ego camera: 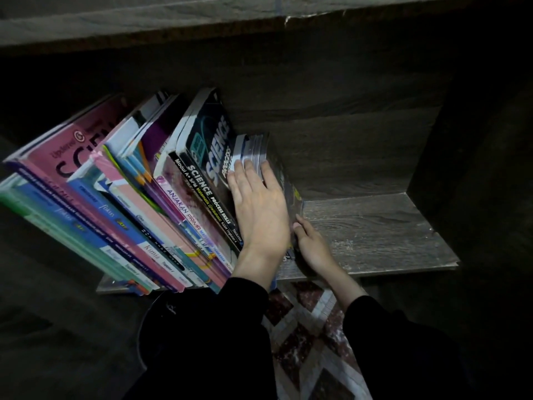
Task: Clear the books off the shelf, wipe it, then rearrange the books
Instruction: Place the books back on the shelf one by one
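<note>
A row of several school books leans to the left on the dark wooden shelf. The pink science book is at the far left and the black Science Process Skills book stands near the right end. The rightmost one is a thick dark book with its page edges facing up. My left hand lies over its front edge, fingers spread across the pages. My right hand grips its lower right corner, thumb pressed on the cover. Both sleeves are black.
To the right of the books the shelf board is bare up to the dark side panel. Another shelf board runs overhead. A patterned tiled floor shows below the shelf's front edge.
</note>
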